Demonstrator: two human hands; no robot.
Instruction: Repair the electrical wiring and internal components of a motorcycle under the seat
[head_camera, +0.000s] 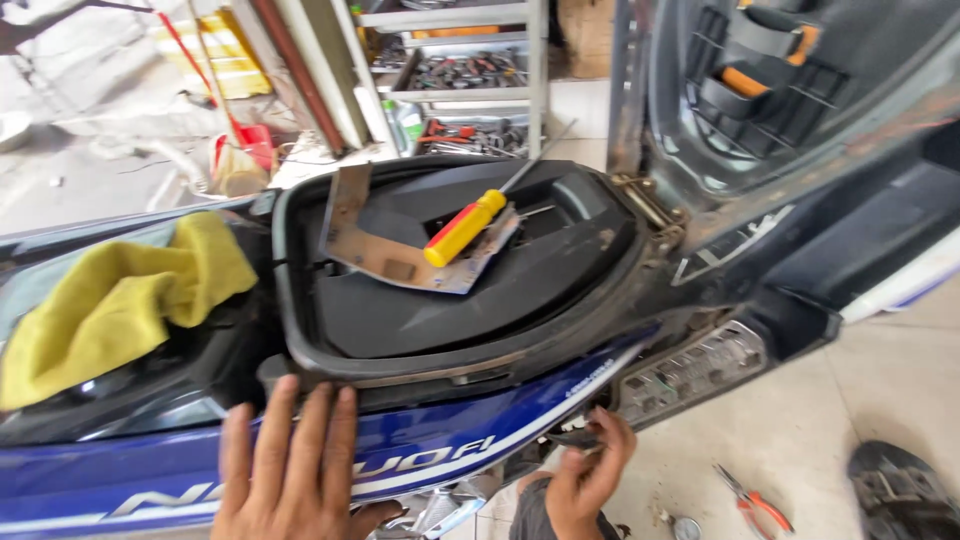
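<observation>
Left hand (290, 470) lies flat on the blue side panel (180, 480) of the scooter, fingers (275, 420) spread wide and pointing up at the rim of the under-seat compartment (300, 350); it holds nothing. Right hand (590, 475) is lower, under the rear of the body just beside the tail light (690, 375), fingers curled narrow around a small dark part (575, 438); what the part is cannot be told, and the grip is half hidden.

The seat (780, 90) is tipped up at the right, underside showing. In the open black compartment a bent, rusty metal plate (385, 255) lies tilted, with a screwdriver (463, 228) resting across it: yellow handle, red band, shaft pointing up and right. A yellow cloth (110, 305) is bunched over the bodywork at the left, well apart from both hands.

On the tiled floor (820, 430) near the right hand lie red-handled pliers (752, 500) and a small round metal piece (686, 527). A shelf rack (470, 75) with trays of tools stands behind the scooter.
</observation>
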